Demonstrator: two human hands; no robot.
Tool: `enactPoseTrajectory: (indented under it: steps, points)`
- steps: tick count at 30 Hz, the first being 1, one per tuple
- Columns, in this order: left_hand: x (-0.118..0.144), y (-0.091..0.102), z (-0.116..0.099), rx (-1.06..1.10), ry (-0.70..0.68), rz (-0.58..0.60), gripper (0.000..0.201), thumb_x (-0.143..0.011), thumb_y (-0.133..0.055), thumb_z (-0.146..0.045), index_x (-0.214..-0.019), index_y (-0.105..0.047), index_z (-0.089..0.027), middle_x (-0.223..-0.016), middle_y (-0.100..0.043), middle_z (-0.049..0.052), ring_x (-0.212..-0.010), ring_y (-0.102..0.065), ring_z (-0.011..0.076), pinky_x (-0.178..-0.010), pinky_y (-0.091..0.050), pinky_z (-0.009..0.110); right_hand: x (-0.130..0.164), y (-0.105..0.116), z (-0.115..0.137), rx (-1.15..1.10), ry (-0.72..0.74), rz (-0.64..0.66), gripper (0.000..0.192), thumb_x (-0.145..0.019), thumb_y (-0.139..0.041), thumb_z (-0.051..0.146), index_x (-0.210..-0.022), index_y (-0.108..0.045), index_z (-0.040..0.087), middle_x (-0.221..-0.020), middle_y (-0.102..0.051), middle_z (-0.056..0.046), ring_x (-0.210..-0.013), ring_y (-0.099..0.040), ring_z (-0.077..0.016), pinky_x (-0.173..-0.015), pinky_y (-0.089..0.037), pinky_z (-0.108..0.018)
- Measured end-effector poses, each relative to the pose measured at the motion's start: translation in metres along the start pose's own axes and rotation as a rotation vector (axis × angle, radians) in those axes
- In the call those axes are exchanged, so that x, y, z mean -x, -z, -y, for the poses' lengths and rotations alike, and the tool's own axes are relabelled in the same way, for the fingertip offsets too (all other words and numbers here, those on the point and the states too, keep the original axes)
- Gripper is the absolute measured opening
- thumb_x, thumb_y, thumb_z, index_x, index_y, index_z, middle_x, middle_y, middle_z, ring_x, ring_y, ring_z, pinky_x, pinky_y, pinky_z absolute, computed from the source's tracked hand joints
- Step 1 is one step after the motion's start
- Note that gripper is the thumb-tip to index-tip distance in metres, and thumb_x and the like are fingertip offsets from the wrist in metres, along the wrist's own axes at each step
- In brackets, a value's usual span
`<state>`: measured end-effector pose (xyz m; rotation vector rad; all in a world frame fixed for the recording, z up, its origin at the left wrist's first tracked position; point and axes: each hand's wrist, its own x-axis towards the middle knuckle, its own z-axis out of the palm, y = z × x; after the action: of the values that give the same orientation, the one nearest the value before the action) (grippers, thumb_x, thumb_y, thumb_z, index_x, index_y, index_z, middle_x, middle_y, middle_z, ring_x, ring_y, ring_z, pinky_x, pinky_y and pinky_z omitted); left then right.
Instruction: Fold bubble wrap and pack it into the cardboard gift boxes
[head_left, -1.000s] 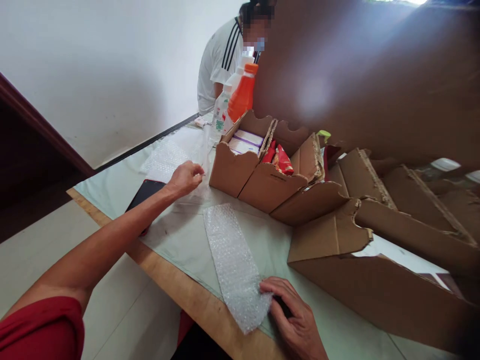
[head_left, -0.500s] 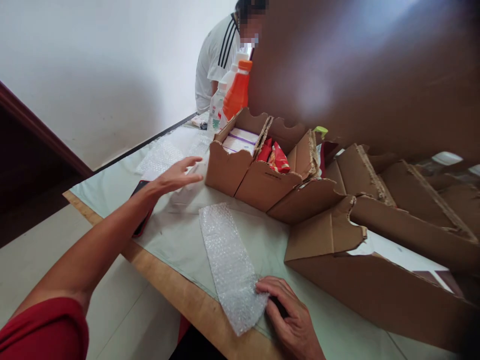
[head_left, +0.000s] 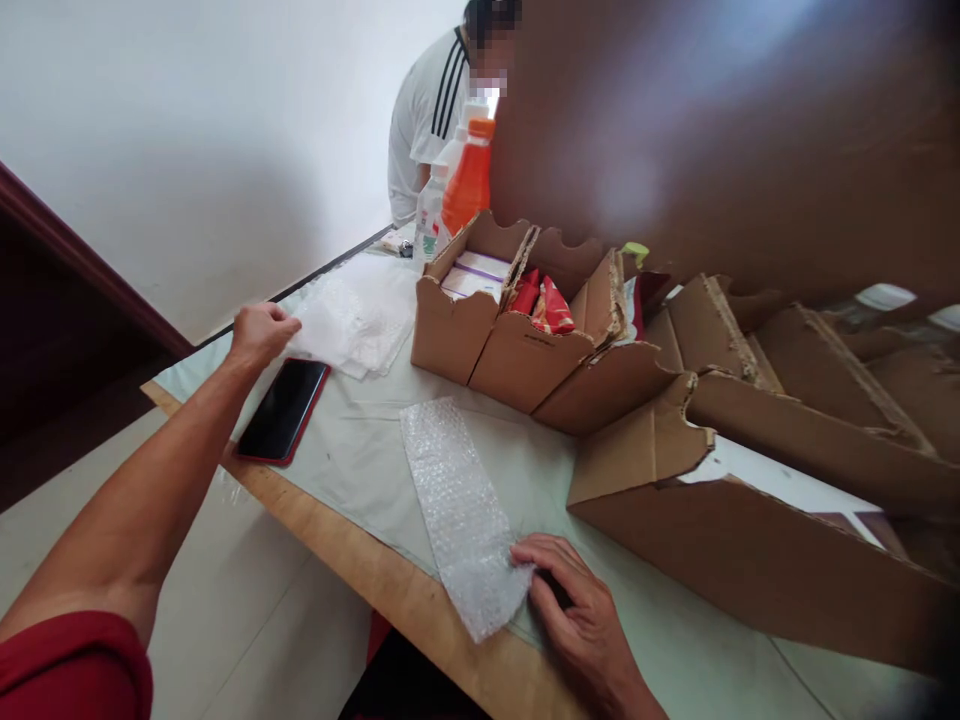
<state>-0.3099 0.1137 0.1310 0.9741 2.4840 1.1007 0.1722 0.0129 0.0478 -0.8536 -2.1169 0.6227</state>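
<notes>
My left hand (head_left: 260, 334) is closed on the edge of a stack of bubble wrap sheets (head_left: 352, 318) at the far left of the table, just beyond a black phone in a red case (head_left: 283, 409). My right hand (head_left: 581, 615) rests flat near the table's front edge. Its fingers press on the near end of a long bubble wrap strip (head_left: 459, 512) that lies flat on the pale green cloth (head_left: 360, 460). Something dark shows under this hand's fingers; I cannot tell what it is.
A row of open cardboard boxes (head_left: 525, 350) runs from the middle to the right, one holding white packs, one red packets. An orange bottle (head_left: 468, 187) and white bottles stand behind. A large blurred cardboard flap (head_left: 720, 140) fills the upper right. A person in a white shirt (head_left: 427, 110) sits beyond.
My left hand opened, swung left past the phone and closed on the bubble wrap stack, which is now bunched nearer the left edge. My right hand stayed on the strip.
</notes>
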Motion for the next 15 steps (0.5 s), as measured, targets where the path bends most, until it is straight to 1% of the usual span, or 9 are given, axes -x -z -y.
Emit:
enactPoseTrajectory:
  steps: [2, 3, 6, 9, 10, 12, 13, 14, 15]
  points:
    - [0.001, 0.008, -0.014, 0.156, -0.003, -0.035, 0.025, -0.091, -0.075, -0.028, -0.074, -0.060, -0.017, -0.063, -0.053, -0.006, -0.063, -0.056, 0.0123, -0.066, -0.051, 0.028, 0.000, 0.000, 0.000, -0.004, 0.002, -0.010, 0.031, -0.094, -0.059, 0.005, -0.108, -0.075, 0.027, -0.094, -0.080, -0.002, -0.088, -0.078, -0.0176, -0.081, -0.064, -0.028]
    - [0.002, 0.012, -0.023, 0.239, -0.014, -0.062, 0.024, -0.092, -0.073, -0.025, -0.075, -0.058, -0.016, -0.063, -0.052, -0.007, -0.060, -0.053, 0.0103, -0.064, -0.051, 0.026, 0.000, 0.000, 0.000, -0.007, 0.001, -0.014, 0.031, -0.094, -0.059, 0.005, -0.107, -0.075, 0.027, -0.093, -0.080, -0.002, -0.087, -0.078, -0.0175, -0.081, -0.064, -0.028]
    - [0.015, 0.024, -0.048, 0.480, -0.081, -0.145, 0.020, -0.085, -0.069, -0.016, -0.072, -0.054, -0.017, -0.059, -0.049, -0.008, -0.059, -0.050, 0.0085, -0.066, -0.055, 0.027, 0.001, -0.002, -0.001, -0.022, -0.014, -0.019, 0.030, -0.093, -0.059, 0.006, -0.106, -0.076, 0.027, -0.093, -0.080, -0.002, -0.087, -0.077, -0.0175, -0.081, -0.064, -0.028]
    - [0.052, 0.039, -0.061, 0.659, -0.160, -0.175, 0.018, -0.075, -0.072, -0.022, -0.071, -0.054, -0.018, -0.063, -0.058, -0.005, -0.061, -0.057, 0.0106, -0.071, -0.061, 0.033, 0.004, -0.003, 0.000, -0.053, -0.071, -0.021, 0.026, -0.094, -0.060, 0.009, -0.103, -0.078, 0.026, -0.092, -0.081, -0.003, -0.087, -0.077, -0.0180, -0.081, -0.064, -0.028]
    - [0.068, 0.046, -0.060, 0.701, -0.187, -0.167, 0.018, -0.072, -0.074, -0.024, -0.071, -0.056, -0.018, -0.067, -0.064, -0.002, -0.063, -0.061, 0.0122, -0.073, -0.063, 0.035, 0.004, -0.003, 0.001, -0.074, -0.105, -0.026, 0.024, -0.094, -0.060, 0.012, -0.100, -0.079, 0.026, -0.092, -0.081, -0.003, -0.087, -0.077, -0.0180, -0.082, -0.064, -0.028]
    - [0.107, 0.061, -0.048, 0.739, -0.239, -0.138, 0.018, -0.067, -0.078, -0.028, -0.071, -0.063, -0.019, -0.080, -0.076, 0.003, -0.069, -0.070, 0.0170, -0.078, -0.066, 0.040, 0.002, 0.001, 0.008, -0.137, -0.187, -0.040, 0.019, -0.095, -0.062, 0.017, -0.095, -0.079, 0.025, -0.093, -0.081, -0.004, -0.089, -0.078, -0.0183, -0.083, -0.063, -0.028]
    - [0.126, 0.069, -0.038, 0.711, -0.258, -0.125, 0.017, -0.067, -0.080, -0.030, -0.071, -0.067, -0.020, -0.087, -0.080, 0.004, -0.074, -0.073, 0.0193, -0.082, -0.066, 0.041, -0.002, 0.005, 0.013, -0.177, -0.232, -0.043, 0.018, -0.096, -0.062, 0.021, -0.093, -0.079, 0.025, -0.096, -0.081, -0.004, -0.091, -0.078, -0.0186, -0.083, -0.063, -0.027]
    - [0.146, 0.078, -0.027, 0.655, -0.275, -0.136, 0.016, -0.067, -0.081, -0.033, -0.069, -0.069, -0.022, -0.091, -0.082, 0.003, -0.078, -0.076, 0.0218, -0.083, -0.067, 0.041, -0.008, 0.009, 0.020, -0.221, -0.276, -0.039, 0.017, -0.096, -0.062, 0.025, -0.091, -0.079, 0.025, -0.098, -0.082, -0.005, -0.091, -0.078, -0.0187, -0.081, -0.063, -0.027]
    - [0.164, 0.087, -0.015, 0.579, -0.279, -0.111, 0.016, -0.067, -0.082, -0.035, -0.068, -0.070, -0.025, -0.095, -0.084, 0.002, -0.083, -0.078, 0.0251, -0.084, -0.067, 0.042, -0.016, 0.014, 0.028, -0.267, -0.319, -0.019, 0.018, -0.097, -0.062, 0.029, -0.091, -0.078, 0.024, -0.098, -0.081, -0.005, -0.088, -0.077, -0.0183, -0.077, -0.062, -0.027]
